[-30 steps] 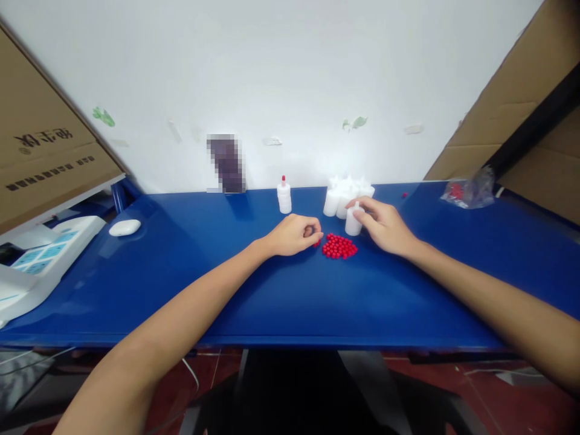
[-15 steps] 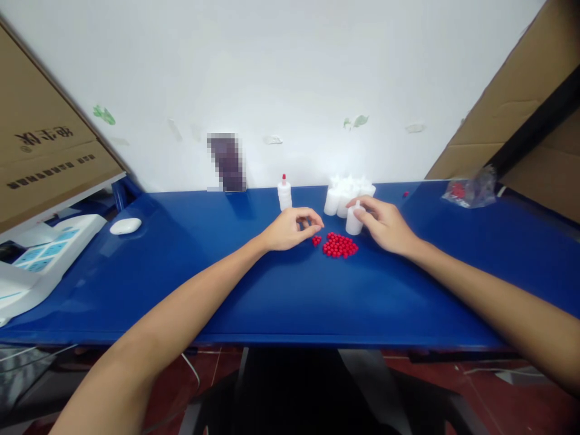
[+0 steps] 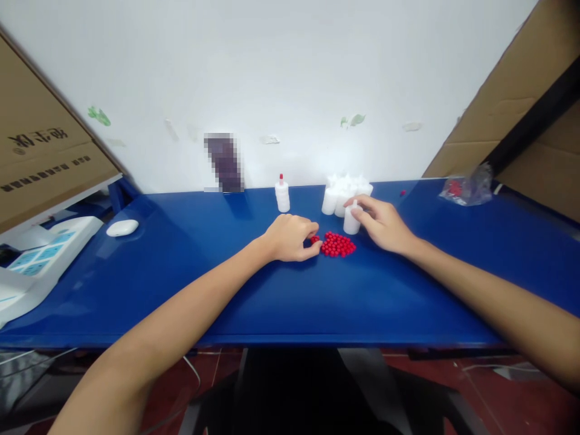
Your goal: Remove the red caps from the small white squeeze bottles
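My left hand (image 3: 293, 237) is at the left edge of the pile of small red caps (image 3: 339, 244). Its thumb and index finger curve apart around a few loose red caps (image 3: 315, 240), with nothing visibly held. My right hand (image 3: 384, 222) grips a small white squeeze bottle (image 3: 351, 222) with a bare nozzle, upright near the table just behind the pile. Behind it stands a cluster of several white bottles (image 3: 332, 199), partly hidden by the right hand. One white bottle with a red cap on its tip (image 3: 283, 198) stands apart, beyond my left hand.
On the blue table (image 3: 290, 302) at left lie a white oval case (image 3: 122, 228) and a white device with blue panels (image 3: 43, 254). A clear bag with red pieces (image 3: 469, 187) sits at the back right, near a stray red cap (image 3: 403, 193). Cardboard (image 3: 40, 133) flanks both sides.
My left hand has come down and toward me, its fingers now around the loose caps left of the pile. My right hand stays on the bottle. The view has shifted slightly.
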`<state>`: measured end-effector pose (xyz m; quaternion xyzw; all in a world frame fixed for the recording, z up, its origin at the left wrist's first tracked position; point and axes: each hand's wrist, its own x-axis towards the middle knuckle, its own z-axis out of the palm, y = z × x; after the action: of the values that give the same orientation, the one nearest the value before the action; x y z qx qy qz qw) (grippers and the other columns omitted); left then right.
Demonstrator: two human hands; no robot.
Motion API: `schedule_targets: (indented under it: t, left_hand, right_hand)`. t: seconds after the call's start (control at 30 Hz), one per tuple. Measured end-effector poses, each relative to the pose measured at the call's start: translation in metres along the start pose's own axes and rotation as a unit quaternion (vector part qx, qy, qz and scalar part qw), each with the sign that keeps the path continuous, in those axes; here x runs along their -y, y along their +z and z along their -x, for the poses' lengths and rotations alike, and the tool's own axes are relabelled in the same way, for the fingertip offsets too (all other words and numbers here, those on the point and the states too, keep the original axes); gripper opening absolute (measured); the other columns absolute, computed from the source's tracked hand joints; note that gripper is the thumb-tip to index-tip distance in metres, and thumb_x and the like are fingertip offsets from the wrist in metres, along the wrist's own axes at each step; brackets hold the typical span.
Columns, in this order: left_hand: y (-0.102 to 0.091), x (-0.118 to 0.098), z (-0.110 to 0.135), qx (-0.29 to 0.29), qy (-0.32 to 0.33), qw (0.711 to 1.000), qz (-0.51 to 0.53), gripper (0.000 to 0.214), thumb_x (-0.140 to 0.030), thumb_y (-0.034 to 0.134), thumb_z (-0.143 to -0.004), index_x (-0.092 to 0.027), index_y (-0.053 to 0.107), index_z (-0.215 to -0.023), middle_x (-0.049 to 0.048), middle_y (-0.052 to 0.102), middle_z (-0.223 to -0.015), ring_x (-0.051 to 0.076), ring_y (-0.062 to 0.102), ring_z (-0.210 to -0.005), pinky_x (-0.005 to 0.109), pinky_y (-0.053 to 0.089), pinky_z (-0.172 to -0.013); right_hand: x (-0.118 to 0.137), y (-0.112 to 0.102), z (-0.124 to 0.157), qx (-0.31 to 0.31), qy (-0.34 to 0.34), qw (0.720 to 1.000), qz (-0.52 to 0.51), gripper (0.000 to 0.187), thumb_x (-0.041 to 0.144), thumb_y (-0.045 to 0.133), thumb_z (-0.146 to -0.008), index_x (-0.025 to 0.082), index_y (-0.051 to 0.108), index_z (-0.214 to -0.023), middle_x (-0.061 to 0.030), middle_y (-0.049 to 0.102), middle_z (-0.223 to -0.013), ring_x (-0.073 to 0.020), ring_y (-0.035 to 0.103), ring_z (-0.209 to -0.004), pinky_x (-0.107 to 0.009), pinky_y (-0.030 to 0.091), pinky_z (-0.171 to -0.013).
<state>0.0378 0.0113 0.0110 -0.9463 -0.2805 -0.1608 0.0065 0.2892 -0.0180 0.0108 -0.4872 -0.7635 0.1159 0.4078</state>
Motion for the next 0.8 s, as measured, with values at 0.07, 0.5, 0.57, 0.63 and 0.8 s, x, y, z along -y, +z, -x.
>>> schedule_targets:
  t: [0.07,0.5,0.57,0.63,0.8]
  left_hand:
    - [-0.0012,-0.0031,-0.0018,0.031,-0.019,0.999,-0.027,0.030,-0.045,0.053,-0.087,-0.018,0.059,-0.075,0.0047,0.065,-0.073,0.017,0.055,-0.061,0.029,0.026,-0.054]
    - [-0.0025,-0.0037,-0.0050,0.103,-0.030,0.993,-0.045,0.035,-0.046,0.043,-0.097,-0.017,0.062,-0.092,0.0089,0.067,-0.086,0.019,0.059,-0.067,0.030,0.033,-0.057]
    - [-0.0024,-0.0036,-0.0052,0.107,-0.030,0.993,-0.042,0.037,-0.048,0.042,-0.099,-0.017,0.062,-0.094,0.0089,0.067,-0.087,0.019,0.059,-0.067,0.030,0.033,-0.057]
    - [-0.0024,-0.0035,-0.0053,0.113,-0.030,0.992,-0.040,0.040,-0.051,0.040,-0.100,-0.016,0.061,-0.095,0.0093,0.067,-0.088,0.020,0.060,-0.067,0.030,0.034,-0.058]
    - [-0.0030,-0.0046,-0.0052,0.126,-0.035,0.991,-0.041,0.042,-0.050,0.036,-0.102,-0.016,0.060,-0.099,0.0104,0.067,-0.092,0.021,0.062,-0.071,0.030,0.036,-0.058]
  right_hand:
    - [-0.0003,-0.0001,0.0001,-0.002,-0.001,1.000,0.001,0.027,0.041,0.050,-0.096,0.021,0.068,-0.100,-0.0047,0.072,-0.088,-0.0204,0.062,-0.072,-0.034,0.048,-0.067]
    - [-0.0009,0.0005,-0.0002,-0.001,0.002,1.000,-0.002,0.029,0.042,0.050,-0.096,0.020,0.068,-0.101,-0.0044,0.071,-0.085,-0.0199,0.062,-0.070,-0.033,0.046,-0.065]
    - [-0.0006,0.0002,-0.0002,0.000,0.003,1.000,-0.003,0.029,0.043,0.050,-0.096,0.020,0.068,-0.100,-0.0044,0.071,-0.085,-0.0201,0.062,-0.070,-0.033,0.046,-0.064]
    - [-0.0006,0.0000,-0.0002,0.000,0.002,1.000,-0.002,0.029,0.043,0.050,-0.096,0.020,0.068,-0.100,-0.0044,0.071,-0.085,-0.0200,0.061,-0.069,-0.033,0.047,-0.064]
    - [-0.0019,0.0003,0.0002,0.001,0.002,1.000,0.001,0.028,0.042,0.050,-0.096,0.021,0.068,-0.101,-0.0052,0.072,-0.089,-0.0208,0.063,-0.073,-0.034,0.048,-0.067]
